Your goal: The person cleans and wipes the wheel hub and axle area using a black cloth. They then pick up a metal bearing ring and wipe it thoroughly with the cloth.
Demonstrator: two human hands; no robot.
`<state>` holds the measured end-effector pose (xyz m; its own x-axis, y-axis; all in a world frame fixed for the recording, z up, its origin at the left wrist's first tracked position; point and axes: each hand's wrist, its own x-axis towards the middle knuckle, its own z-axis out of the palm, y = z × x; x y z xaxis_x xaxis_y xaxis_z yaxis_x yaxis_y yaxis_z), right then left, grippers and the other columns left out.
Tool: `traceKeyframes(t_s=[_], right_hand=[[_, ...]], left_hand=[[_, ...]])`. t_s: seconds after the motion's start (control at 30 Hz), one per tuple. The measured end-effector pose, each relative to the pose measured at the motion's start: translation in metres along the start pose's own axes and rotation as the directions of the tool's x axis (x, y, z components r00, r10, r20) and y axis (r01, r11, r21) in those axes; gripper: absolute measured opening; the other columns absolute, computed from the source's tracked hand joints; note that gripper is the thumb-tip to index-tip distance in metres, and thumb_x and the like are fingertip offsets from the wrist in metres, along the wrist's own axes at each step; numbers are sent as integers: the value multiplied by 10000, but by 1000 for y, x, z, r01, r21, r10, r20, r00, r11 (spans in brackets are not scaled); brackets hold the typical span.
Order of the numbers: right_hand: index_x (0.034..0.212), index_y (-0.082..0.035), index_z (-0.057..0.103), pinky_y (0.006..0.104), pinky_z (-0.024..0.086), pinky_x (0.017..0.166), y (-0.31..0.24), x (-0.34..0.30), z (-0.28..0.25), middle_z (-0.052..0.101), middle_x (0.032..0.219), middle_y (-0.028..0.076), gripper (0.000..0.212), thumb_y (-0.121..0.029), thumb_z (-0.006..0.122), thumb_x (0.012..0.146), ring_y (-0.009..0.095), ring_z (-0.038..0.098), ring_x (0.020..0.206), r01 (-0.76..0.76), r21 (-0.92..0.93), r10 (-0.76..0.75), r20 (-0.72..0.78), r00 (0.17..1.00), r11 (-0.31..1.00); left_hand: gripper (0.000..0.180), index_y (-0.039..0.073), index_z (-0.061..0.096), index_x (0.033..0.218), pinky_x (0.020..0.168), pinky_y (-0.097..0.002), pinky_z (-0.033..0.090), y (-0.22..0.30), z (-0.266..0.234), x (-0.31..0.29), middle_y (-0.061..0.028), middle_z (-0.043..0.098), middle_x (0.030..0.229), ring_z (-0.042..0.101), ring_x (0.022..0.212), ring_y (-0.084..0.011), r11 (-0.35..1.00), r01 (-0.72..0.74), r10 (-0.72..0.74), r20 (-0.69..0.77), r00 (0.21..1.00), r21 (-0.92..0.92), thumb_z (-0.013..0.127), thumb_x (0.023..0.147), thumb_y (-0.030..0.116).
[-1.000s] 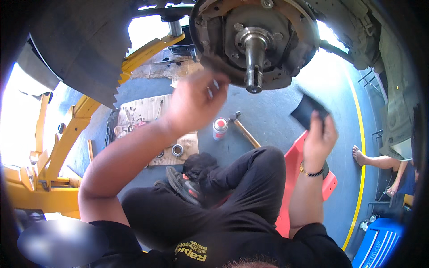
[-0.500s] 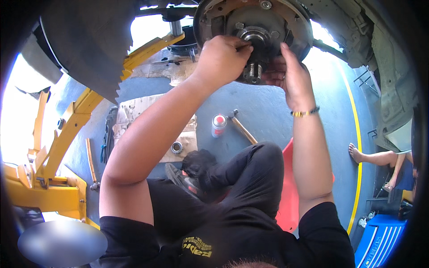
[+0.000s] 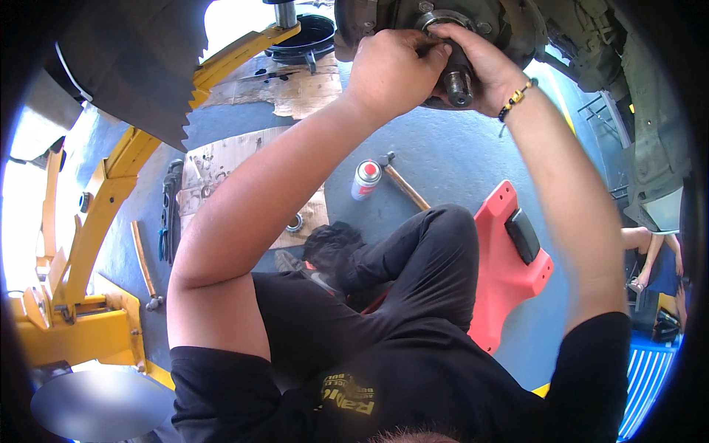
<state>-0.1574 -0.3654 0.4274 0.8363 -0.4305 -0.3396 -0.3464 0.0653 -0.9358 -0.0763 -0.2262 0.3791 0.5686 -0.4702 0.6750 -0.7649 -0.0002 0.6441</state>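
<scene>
A dark axle shaft (image 3: 459, 90) with a stubby machined end sticks out of the wheel hub, in front of a dark round brake backing plate (image 3: 353, 28). My left hand (image 3: 399, 70) is at the shaft's left side, thumb and fingers pinched together; whatever is between them is hidden. My right hand (image 3: 487, 65) curls round the shaft from the right. Its thumb reaches over the top by a shiny metal ring (image 3: 442, 16), while the other fingers are mostly hidden behind the shaft.
Below lie a spray can (image 3: 366, 179), a hammer (image 3: 406, 186), a ring-shaped bearing (image 3: 295, 222) on cardboard (image 3: 258, 148) and a second hammer (image 3: 144, 262). A red creeper (image 3: 493, 288) is beside my knee. A yellow lift arm (image 3: 111, 192) stands left. A person's leg (image 3: 648, 255) shows far right.
My right hand has moved up and inward, from apart at the shaft's right side to round the shaft. My left hand stays pinched beside it. The view has shifted, showing more of the creeper.
</scene>
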Motion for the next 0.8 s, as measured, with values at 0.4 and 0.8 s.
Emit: traceKeyframes(t_s=[0.4,0.8], right_hand=[[1202,-100,644,446,571,898,24,5,21,720,1081,79,462,-475,601,936,236,693,1022,46,637,-196,167,966,769],[1015,-22,571,344,558,744,54,43,29,592,833,66,384,-359,696,879,174,617,737,-269,953,-573,299,763,138]], left_hand=[[296,49,743,881,939,-556,441,0,2,-10,-141,728,983,612,1129,-331,911,-286,283,54,958,298,574,929,288],[181,12,744,956,802,-364,548,6,-40,16,-139,719,954,704,893,-289,957,-282,287,-96,953,70,690,889,172]])
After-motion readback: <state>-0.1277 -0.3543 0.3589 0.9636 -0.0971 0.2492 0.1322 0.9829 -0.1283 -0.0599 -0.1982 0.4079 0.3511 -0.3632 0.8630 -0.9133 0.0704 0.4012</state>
